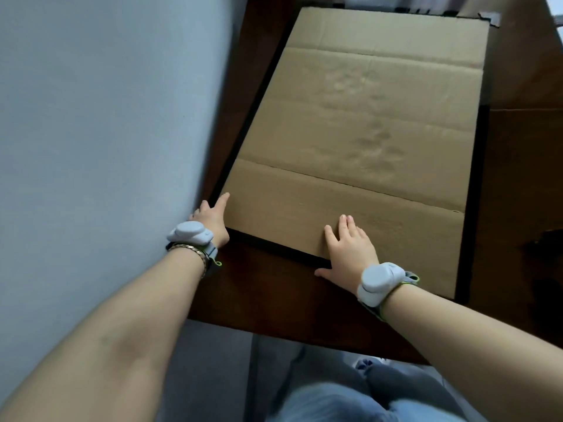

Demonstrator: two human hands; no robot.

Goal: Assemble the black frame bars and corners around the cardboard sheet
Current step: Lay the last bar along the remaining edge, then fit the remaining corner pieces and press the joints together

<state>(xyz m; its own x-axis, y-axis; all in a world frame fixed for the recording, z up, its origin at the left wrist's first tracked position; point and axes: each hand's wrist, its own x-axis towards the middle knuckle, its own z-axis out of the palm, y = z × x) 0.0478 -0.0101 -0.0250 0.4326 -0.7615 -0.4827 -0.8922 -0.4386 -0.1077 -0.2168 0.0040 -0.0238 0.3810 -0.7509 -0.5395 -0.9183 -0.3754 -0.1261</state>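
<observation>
grey wrist devices (190,234), gold bracelet (190,249), blue jeans (350,403)

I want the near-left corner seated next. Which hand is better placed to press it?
Left. The left hand lies on that corner, where the left bar meets the near bar, index finger along the cardboard edge. The right hand lies flat on the cardboard, midway along the near bar.

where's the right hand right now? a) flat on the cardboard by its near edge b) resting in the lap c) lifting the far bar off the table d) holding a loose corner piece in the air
a: the right hand lies with straight fingers on the cardboard sheet, its palm crossing the near black bar.
</observation>
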